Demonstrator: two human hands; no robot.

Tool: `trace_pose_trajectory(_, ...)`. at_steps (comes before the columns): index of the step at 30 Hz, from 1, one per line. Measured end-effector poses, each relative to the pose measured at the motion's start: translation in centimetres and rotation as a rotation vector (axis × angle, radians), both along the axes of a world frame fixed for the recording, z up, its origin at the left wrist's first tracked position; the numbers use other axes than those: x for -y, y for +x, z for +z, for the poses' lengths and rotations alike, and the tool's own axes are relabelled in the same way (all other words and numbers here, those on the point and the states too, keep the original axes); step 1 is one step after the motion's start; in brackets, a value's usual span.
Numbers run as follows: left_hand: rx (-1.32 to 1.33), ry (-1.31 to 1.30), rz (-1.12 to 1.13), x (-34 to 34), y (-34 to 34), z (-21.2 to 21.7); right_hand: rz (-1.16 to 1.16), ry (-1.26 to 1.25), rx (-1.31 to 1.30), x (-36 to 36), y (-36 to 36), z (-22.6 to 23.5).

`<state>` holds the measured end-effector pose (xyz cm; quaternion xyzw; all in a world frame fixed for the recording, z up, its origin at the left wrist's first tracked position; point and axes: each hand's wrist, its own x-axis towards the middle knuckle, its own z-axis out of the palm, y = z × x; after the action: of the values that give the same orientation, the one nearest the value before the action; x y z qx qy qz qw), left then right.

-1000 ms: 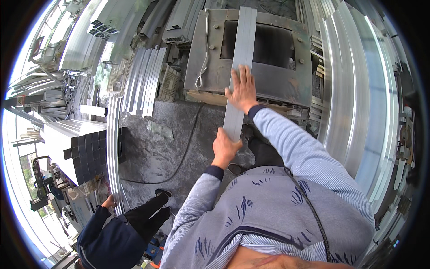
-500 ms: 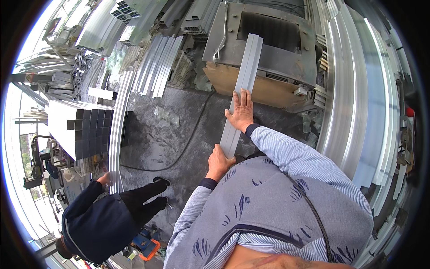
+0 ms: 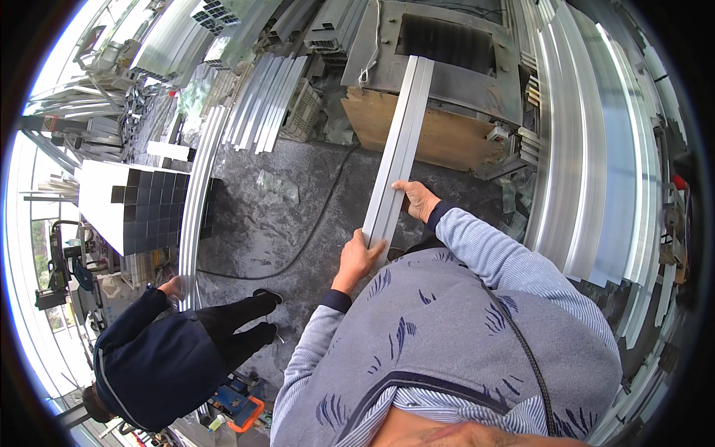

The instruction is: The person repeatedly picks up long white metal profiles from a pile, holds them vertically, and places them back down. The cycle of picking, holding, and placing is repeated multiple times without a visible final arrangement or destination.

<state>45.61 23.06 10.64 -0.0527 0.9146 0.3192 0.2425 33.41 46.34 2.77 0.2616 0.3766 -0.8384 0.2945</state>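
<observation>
A long silver aluminium profile [image 3: 401, 134] with a groove along its length runs away from my body. My left hand [image 3: 359, 258] grips its near end from the left, thumb over the top. Farther along, my right hand [image 3: 418, 200] holds the right edge, with the thumb on top and the other fingers partly hidden beneath. The far end lies over the front of a grey metal machine [image 3: 365, 52] with a dark opening; whether it touches the machine, I cannot tell.
A tan board [image 3: 439, 138] fronts the machine. Long profiles [image 3: 558, 149] line the right side. At left, another person [image 3: 167, 357] holds long silver strips [image 3: 197, 201] beside stacked square tubes [image 3: 153, 212]. A black cable [image 3: 320, 220] crosses the floor; a plastic crate [image 3: 304, 110] stands beyond.
The profile has been turned, so its groove now faces up. My right hand has moved from flat on top to the right edge, closer to me. The left hand has shifted slightly.
</observation>
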Motion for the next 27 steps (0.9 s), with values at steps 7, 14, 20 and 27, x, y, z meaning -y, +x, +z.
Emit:
trace_pose_trajectory(7,0.056,0.546,0.211,3.6,-0.3,-2.5,-0.008,0.348,-0.085,1.3,0.9,0.1)
trace_pose_trajectory(14,0.242,0.775,0.284,2.9,0.3,-1.6,-0.041,0.531,-0.147,2.7,1.6,1.7)
trace_pose_trajectory(20,0.597,0.862,0.306,3.9,-0.1,-3.3,0.052,0.749,-0.195,2.2,1.9,2.1)
trace_pose_trajectory(27,0.55,0.958,0.299,3.9,-0.3,-4.1,0.197,0.814,-0.416,1.7,1.9,-1.5)
